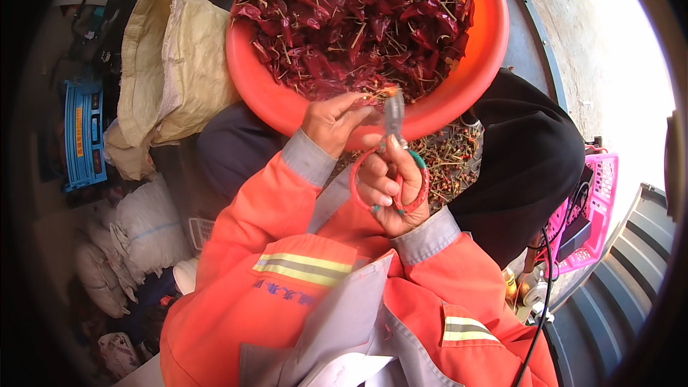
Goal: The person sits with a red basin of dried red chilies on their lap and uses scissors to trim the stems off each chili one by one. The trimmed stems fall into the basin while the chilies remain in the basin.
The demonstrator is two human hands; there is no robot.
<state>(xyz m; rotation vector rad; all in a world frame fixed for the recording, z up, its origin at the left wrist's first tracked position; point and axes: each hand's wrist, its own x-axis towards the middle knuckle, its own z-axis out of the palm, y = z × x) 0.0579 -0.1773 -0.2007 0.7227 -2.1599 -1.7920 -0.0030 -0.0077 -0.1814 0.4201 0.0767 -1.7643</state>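
Note:
A wide red plastic basin (371,137) full of dried red chili peppers (349,27) stands before me. At its near rim my left hand (334,118) pinches the stem end of a dried chili between thumb and fingertips; the chili is partly hidden and blurred. My right hand (391,183) holds scissors (394,113) by their red handles wrapped partly in green, the blades pointing up beside the pinched chili. Whether the blades touch it I cannot tell. Below the basin, between my legs, lies a heap of cut chili stems (454,158).
A woven sack (201,64) stands left of the basin, with pale stuffed sacks (150,226) lower left. At the right are a pink plastic basket (604,193), a black cable (548,258) and a grey ribbed panel (607,301).

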